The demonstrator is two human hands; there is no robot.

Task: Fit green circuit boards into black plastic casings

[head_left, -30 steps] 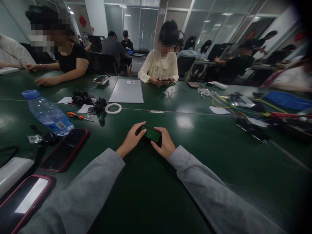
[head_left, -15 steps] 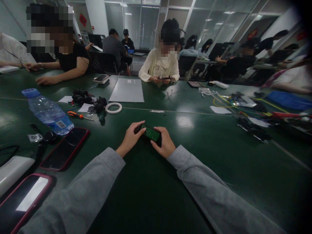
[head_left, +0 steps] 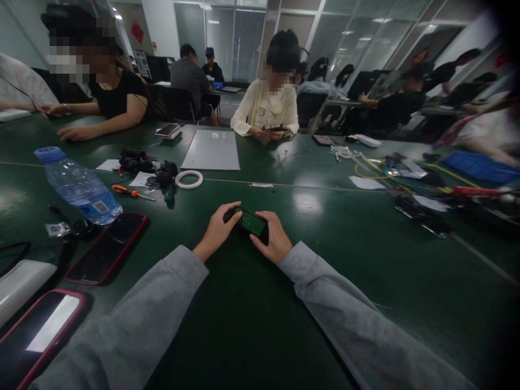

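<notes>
My left grip (head_left: 218,228) is closed on one end of the green circuit board (head_left: 252,222), my right grip (head_left: 276,237) on the other — board over mid-tabletop (head_left: 325,222), contact unclear. Orange-handled screwdriver (head_left: 127,190) lies left, near a white ring (head_left: 179,181).

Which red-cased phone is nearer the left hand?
The dark-screened phone by the bottle; the other phone, lower left, bright patch on screen, lies farther from the left hand.

Both ends of the circuit board (head_left: 252,222) are covered by the fingers (head_left: 234,219), its markings too small to be read. The nearer phone (head_left: 52,323) is cut off at left; the blue object (head_left: 481,166) is blurred.
</notes>
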